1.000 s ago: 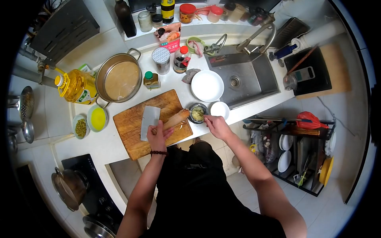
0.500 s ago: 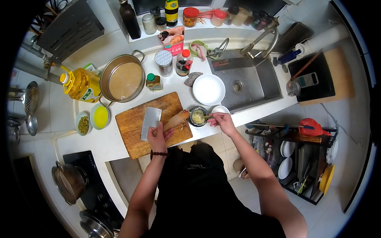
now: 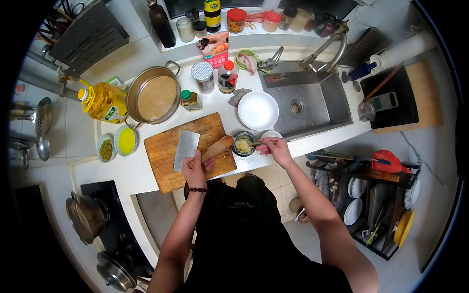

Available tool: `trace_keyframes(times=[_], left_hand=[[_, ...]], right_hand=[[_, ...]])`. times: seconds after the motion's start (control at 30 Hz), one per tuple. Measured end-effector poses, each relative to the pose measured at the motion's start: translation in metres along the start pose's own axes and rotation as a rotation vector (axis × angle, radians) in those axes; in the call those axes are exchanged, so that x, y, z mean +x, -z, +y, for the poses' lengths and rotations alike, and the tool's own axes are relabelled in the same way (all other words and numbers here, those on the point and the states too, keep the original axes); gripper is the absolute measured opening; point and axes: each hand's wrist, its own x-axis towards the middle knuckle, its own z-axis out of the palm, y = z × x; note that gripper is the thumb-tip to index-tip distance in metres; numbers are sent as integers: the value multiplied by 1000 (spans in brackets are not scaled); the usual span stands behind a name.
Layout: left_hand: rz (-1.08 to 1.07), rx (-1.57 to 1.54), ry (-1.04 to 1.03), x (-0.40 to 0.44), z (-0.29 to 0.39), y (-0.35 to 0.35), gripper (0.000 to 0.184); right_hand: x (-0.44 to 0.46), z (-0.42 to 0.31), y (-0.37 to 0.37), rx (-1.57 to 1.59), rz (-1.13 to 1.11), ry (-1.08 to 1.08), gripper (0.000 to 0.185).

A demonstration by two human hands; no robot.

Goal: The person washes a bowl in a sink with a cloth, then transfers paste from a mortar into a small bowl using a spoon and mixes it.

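My left hand (image 3: 195, 167) is curling its fingers closed around one end of a long brown piece (image 3: 218, 148), which is slanting over the wooden board (image 3: 159, 156). Its far end is reaching close to the rim of a dark bowl (image 3: 237, 151). A cleaver blade (image 3: 186, 149) is lying on the board beside this hand; I cannot tell whether my fingers are touching it.

My right hand (image 3: 274, 149) is pinching a thin greenish handle (image 3: 256, 143), closed on it, with the handle's other end dipping into the pale mash (image 3: 244, 144) inside the dark bowl. That bowl is sitting on the white surface (image 3: 110, 174), just right of the board. A large white bowl (image 3: 258, 111) is resting behind it, near the sink (image 3: 315, 110), and a smaller white bowl (image 3: 271, 134) is showing partly behind my right hand.
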Motion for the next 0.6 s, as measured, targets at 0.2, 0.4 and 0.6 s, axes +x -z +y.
trace_keyframes(times=[0.2,0.4,0.6], left_hand=[[5,-17,0,-6,-2,-5,30],[19,-20,-10,-9,-4,-7,30],[16,-33,-16,-12,-8,-14,33]], right_hand=[[1,-1,11,45,-10,-26,32],[-1,-5,14,58,-13,-10,32],[-20,-21,23,155,24,-7,33]])
